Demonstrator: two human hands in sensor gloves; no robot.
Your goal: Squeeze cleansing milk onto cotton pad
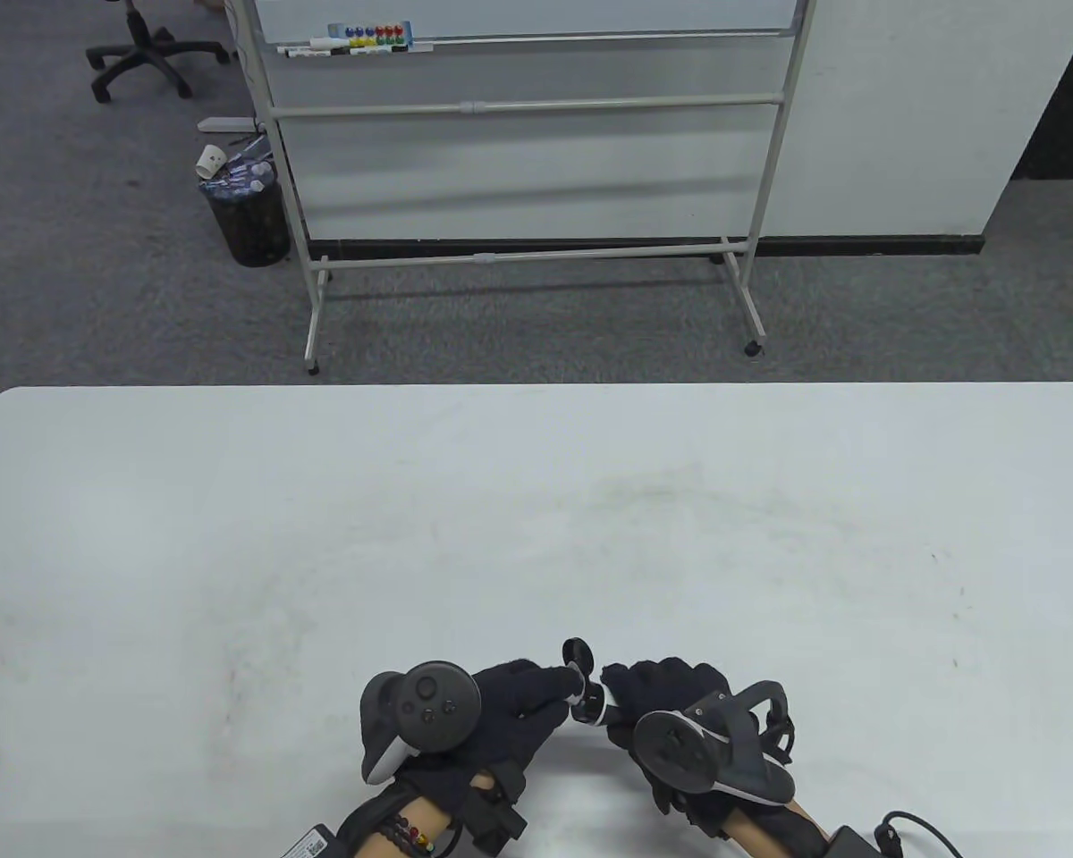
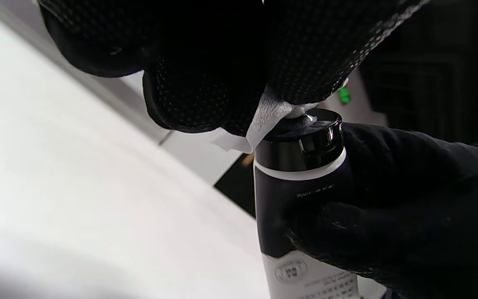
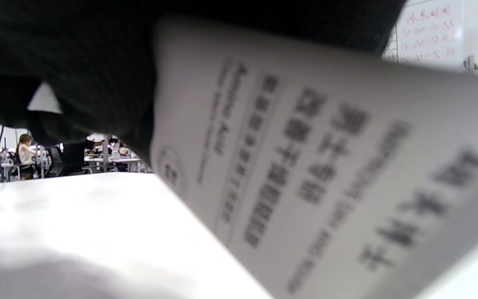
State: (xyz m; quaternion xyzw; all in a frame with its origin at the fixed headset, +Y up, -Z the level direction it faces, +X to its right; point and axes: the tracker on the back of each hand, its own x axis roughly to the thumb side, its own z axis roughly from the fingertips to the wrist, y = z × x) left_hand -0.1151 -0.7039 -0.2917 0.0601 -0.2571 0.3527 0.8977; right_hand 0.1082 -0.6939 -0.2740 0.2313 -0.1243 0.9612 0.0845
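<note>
My right hand point(image 1: 653, 693) grips a cleansing milk tube point(image 2: 301, 195), black near the cap and white lower down, with its flip lid point(image 1: 578, 653) open. In the right wrist view the tube's white printed body point(image 3: 326, 166) fills the frame, blurred. My left hand point(image 1: 536, 693) pinches a white cotton pad point(image 2: 266, 118) and presses it against the tube's nozzle end point(image 2: 305, 124). A little white product shows at the nozzle under the pad. Both hands meet just above the table point(image 1: 536, 536) near its front edge.
A whiteboard on a wheeled stand point(image 1: 528, 179) stands on the carpet beyond the table. A black waste bin point(image 1: 246, 214) sits to its left. A black cable point(image 1: 912, 827) lies at the table's front right.
</note>
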